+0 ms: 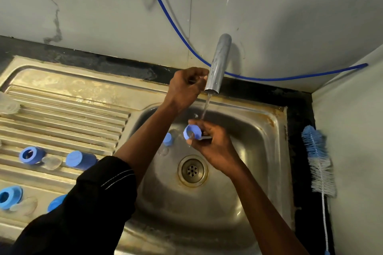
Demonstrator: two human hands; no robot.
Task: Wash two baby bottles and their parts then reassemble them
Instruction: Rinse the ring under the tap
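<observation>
Under the thin stream from the tap (pixel 217 64), the right hand (pixel 213 143) pinches a blue plastic ring (pixel 192 132) above the steel sink (pixel 259 130); the left hand (pixel 184 87) curls round the tap — leftward, blue caps (pixel 80 160) on the ribbed drainer (pixel 72 114); rightward, a bristly brush (pixel 319 159).

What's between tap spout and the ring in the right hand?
Only a thin water stream, from steel tap spout to the blue plastic ring the right hand holds. Head view.

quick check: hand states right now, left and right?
Left hand: fingers curled beside the tap; what it holds, if anything, cannot be told.
Right hand: holds the blue ring below the tap.
</observation>
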